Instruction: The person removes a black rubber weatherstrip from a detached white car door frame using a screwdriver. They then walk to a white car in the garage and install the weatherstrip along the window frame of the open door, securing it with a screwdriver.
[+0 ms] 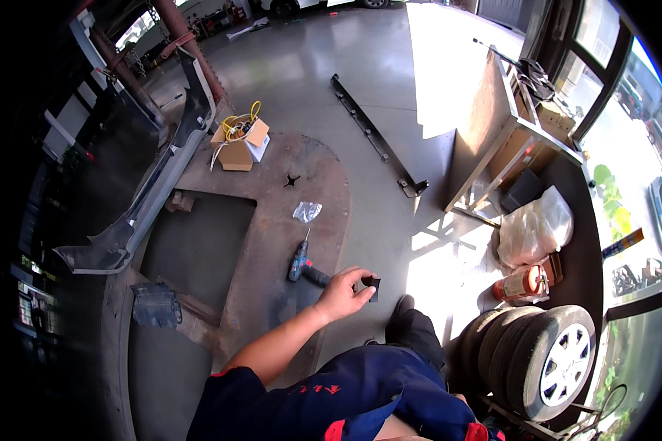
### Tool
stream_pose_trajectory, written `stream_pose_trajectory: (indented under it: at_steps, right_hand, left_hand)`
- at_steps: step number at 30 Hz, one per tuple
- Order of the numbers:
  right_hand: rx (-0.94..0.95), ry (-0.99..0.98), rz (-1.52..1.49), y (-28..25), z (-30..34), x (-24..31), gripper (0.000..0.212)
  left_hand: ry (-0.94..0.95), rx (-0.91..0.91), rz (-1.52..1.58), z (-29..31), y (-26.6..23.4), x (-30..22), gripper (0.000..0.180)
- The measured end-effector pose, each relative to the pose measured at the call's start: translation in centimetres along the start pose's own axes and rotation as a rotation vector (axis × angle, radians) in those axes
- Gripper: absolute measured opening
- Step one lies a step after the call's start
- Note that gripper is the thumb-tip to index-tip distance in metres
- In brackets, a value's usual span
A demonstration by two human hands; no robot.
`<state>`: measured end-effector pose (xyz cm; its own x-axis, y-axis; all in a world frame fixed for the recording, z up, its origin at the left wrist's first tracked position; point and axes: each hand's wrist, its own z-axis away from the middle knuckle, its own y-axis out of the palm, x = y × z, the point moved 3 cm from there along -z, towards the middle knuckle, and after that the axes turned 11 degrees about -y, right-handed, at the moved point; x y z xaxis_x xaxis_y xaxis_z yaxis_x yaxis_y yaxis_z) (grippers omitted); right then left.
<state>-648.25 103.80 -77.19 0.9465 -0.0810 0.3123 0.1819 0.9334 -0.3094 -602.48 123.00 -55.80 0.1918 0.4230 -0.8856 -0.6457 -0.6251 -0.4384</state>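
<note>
Just below centre, the left grip [344, 292] pinches a black piece [374, 289] near a drill [298, 265]; right grip: cannot tell.

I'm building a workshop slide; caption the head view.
The left hand holds a small black piece; a blue-and-black power drill lies on the brown metal platform.
</note>
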Motion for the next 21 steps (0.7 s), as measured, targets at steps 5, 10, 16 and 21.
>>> stream_pose_trajectory:
  at_steps: [5, 10, 16, 21]
  right_hand:
    - [0.079, 0.018, 0.062, -5.2, -14.1, 13.7, 0.02]
    - [-0.022, -0.099, 0.085, -15.9, -29.4, 35.7, 0.02]
    - [-0.305, -0.784, -0.266, -30.5, -33.8, 81.6, 0.019]
    - [-0.288, -1.025, -0.094, -31.8, -40.4, 102.2, 0.017]
  left_hand:
    - [-0.02, -0.046, -0.096, -18.1, -3.5, 2.7, 0.025]
    - [-0.132, -0.131, -0.116, -30.9, -8.7, 3.4, 0.025]
    - [-0.199, -0.273, 0.044, -48.2, -16.3, 4.5, 0.023]
    - [-0.268, -0.412, 0.235, -63.7, -21.7, 12.6, 0.025]
